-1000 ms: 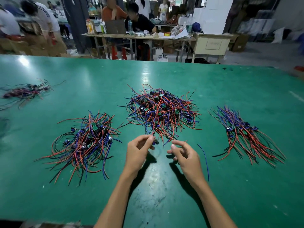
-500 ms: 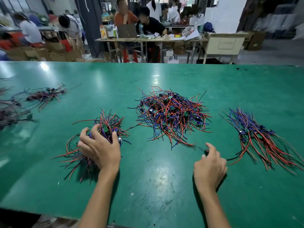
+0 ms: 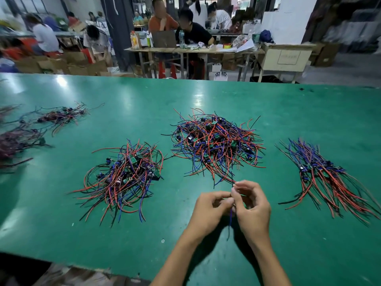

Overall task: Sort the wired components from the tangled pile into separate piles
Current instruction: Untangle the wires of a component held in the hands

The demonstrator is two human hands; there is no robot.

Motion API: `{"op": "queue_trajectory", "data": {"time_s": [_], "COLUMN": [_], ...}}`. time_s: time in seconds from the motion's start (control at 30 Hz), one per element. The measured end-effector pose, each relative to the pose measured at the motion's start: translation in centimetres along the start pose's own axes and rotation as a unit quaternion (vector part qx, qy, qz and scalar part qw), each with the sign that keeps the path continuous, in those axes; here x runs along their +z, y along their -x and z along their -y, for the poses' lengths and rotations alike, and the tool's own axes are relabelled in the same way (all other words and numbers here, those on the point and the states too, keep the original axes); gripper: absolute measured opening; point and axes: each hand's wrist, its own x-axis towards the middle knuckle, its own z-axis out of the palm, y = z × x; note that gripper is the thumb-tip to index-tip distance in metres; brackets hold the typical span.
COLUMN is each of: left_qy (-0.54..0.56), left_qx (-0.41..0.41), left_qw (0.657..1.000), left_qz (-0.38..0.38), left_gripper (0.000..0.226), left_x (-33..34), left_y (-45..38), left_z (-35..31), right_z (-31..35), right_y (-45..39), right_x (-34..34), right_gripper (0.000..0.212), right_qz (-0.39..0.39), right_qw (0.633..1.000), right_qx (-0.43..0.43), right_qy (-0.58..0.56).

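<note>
We have both hands together over the green table (image 3: 185, 100), fingertips meeting just short of the near edge of the tangle (image 3: 216, 145). The left hand (image 3: 210, 211) is curled, its thumb and forefinger pinched toward the right hand's fingers. The right hand (image 3: 252, 207) is curled too, its fingertips (image 3: 235, 187) closed at the same spot. Between the two hands a thin blue wire (image 3: 230, 220) hangs down past our palms toward the table; both hands seem to pinch its upper end, though we cannot tell exactly which fingers have it, since they overlap.

The tangle lies just beyond our fingertips, its nearest red strands almost reaching the right hand. To the left of our fingers, well apart, sits the left pile (image 3: 123, 178), loose and looped. To the right of them, the right pile (image 3: 329, 178) lies combed out, wires running toward us. Far off to the left, blurred bundles (image 3: 59, 117) lie on the table.
</note>
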Motion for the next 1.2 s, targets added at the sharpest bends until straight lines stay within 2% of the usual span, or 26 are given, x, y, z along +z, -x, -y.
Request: {"op": "queue_trajectory", "data": {"time_s": [0.1, 0.17, 0.2, 0.27, 0.33, 0.37, 0.47, 0.53, 0.57, 0.6, 0.63, 0.67, 0.7, 0.73, 0.77, 0.87, 0.93, 1.0, 1.1, 1.2], "left_qy": [0.021, -0.059, -0.139, -0.298, -0.394, -0.425, -0.488, -0.521, -0.525, -0.515, -0.479, -0.409, -0.325, -0.257, -0.207, -0.138, -0.114, -0.025, 0.118, 0.113], "left_qx": [-0.027, -0.003, 0.02, 0.043, 0.011, -0.019, -0.091, -0.058, -0.005, 0.057, 0.103, 0.114, 0.091, 0.055, 0.024, -0.025, -0.048, -0.054, -0.039, 0.004], "left_qw": [0.999, 0.988, 0.968, 0.898, 0.829, 0.8, 0.725, 0.685, 0.687, 0.712, 0.764, 0.833, 0.893, 0.929, 0.949, 0.974, 0.981, 0.987, 0.981, 0.986], "left_qz": [-0.033, -0.143, -0.208, -0.321, -0.398, -0.424, -0.478, -0.506, -0.502, -0.474, -0.42, -0.354, -0.297, -0.261, -0.237, -0.179, -0.151, -0.151, -0.148, -0.125], "left_gripper": [0.012, 0.007, 0.007, 0.013, 0.021, 0.025, 0.043, 0.045, 0.04, 0.031, 0.02, 0.008, 0.008, 0.021, 0.032, 0.044, 0.038, 0.028, 0.013, 0.012], "left_x": [-1.6, -4.5, -6.5, -10.6, -14.1, -15.3, -16.1, -14.3, -12.8, -11.0, -9.2, -7.5, -6.0, -5.0, -4.3, -3.9, -4.1, -3.8, -3.7, -4.4], "left_y": [0.1, -0.6, -1.1, -1.8, -2.1, -2.2, -2.1, -2.0, -2.0, -2.1, -2.1, -2.2, -2.3, -2.6, -2.9, -4.1, -4.4, -4.2, -3.4, -2.7], "left_z": [-1.2, -2.3, -2.9, -4.1, -4.7, -4.6, -3.9, -3.3, -2.8, -2.2, -1.4, -0.6, -0.1, 0.3, 0.6, 0.3, 0.1, -0.1, 0.0, 0.2], "right_z": [-0.1, -0.1, -0.2, -0.3, -0.6, -0.8, -1.1, -1.1, -1.0, -0.9, -0.8, -0.6, -0.4, -0.3, -0.2, -0.1, -0.1, 0.0, 0.0, -0.2], "right_y": [0.0, -0.5, -1.0, -2.3, -3.1, -3.2, -2.8, -2.5, -2.4, -2.2, -1.9, -1.6, -1.3, -1.1, -0.8, -0.1, 0.3, 0.4, 0.4, 0.2], "right_x": [0.0, 0.3, 0.5, 1.0, 1.4, 1.6, 1.8, 1.7, 1.5, 1.4, 1.2, 1.0, 0.8, 0.6, 0.4, 0.4, 0.8, 0.8, 0.3, -0.2], "right_gripper": [0.023, 0.018, 0.019, 0.022, 0.028, 0.025, 0.011, 0.01, 0.009, 0.007, 0.005, 0.004, 0.005, 0.008, 0.01, 0.009, 0.008, 0.008, 0.018, 0.038], "right_qz": [0.003, -0.016, -0.021, 0.018, 0.066, 0.072, 0.058, 0.048, 0.039, 0.025, 0.008, -0.011, -0.03, -0.045, -0.049, 0.004, 0.026, 0.019, 0.074, 0.112], "right_qw": [0.999, 0.995, 0.988, 0.967, 0.934, 0.925, 0.933, 0.928, 0.926, 0.927, 0.93, 0.931, 0.934, 0.937, 0.94, 0.944, 0.938, 0.936, 0.95, 0.975], "right_qx": [0.032, 0.013, 0.005, 0.022, 0.055, 0.062, 0.073, 0.061, 0.044, 0.021, -0.007, -0.039, -0.069, -0.098, -0.129, -0.215, -0.255, -0.271, -0.256, -0.166], "right_qy": [0.008, 0.102, 0.153, 0.254, 0.348, 0.367, 0.347, 0.364, 0.373, 0.372, 0.368, 0.362, 0.35, 0.333, 0.313, 0.25, 0.233, 0.222, 0.163, 0.1]}}
